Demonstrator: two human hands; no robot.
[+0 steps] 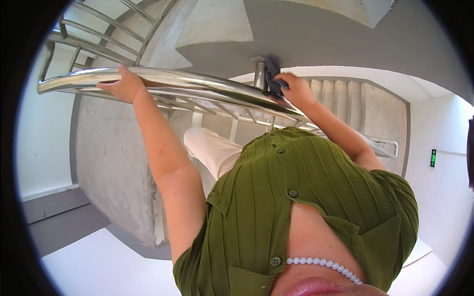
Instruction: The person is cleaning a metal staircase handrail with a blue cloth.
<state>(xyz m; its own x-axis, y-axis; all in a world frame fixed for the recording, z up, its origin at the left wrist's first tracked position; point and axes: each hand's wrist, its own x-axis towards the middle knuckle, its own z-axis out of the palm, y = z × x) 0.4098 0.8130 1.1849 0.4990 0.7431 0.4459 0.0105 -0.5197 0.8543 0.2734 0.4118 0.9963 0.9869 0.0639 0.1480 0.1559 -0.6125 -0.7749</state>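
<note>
A thick, shiny metal stair handrail (207, 82) runs across the view before me. My left hand (127, 84) rests on its left part, thumb and fingers spread around the tube. A dark grey cloth (273, 70) is in the fingers of my right hand (295, 88), beyond the rail. The cloth lies against a short upright metal post (260, 75) with a round flange at its far end. Some of the right fingers are hidden from view.
Thinner metal balusters (107, 27) stand at the upper left. Concrete steps (335, 98) lie beyond the rail at the right, with a concrete landing (111, 148) at the left. A green lit sign (433, 158) hangs on the right wall.
</note>
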